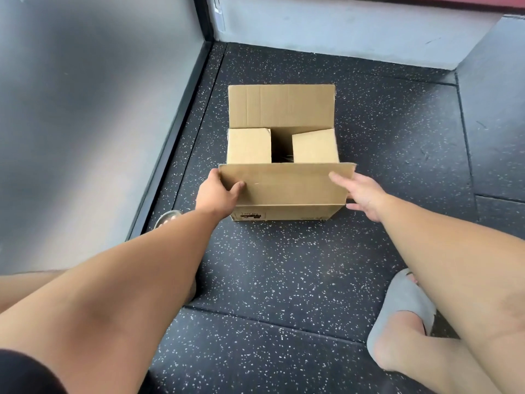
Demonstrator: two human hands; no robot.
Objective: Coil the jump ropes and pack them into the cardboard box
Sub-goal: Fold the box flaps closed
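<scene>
**Closing the box, likely**

Left grip [216,191] pinches the near flap [287,184]. Right grip [360,194], fingers straight, touches its other edge. The box [284,214] sits on the floor [284,265], side flaps [249,146] folded in. No ropes show. Next, probably: press this flap down, then the far flap [281,105].

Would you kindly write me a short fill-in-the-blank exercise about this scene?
The cardboard box sits on the speckled ____. The left hand grips its near flap, its ____ on the front face. ____ side flaps are folded inward.
Missing words: floor; thumb; two.
</scene>
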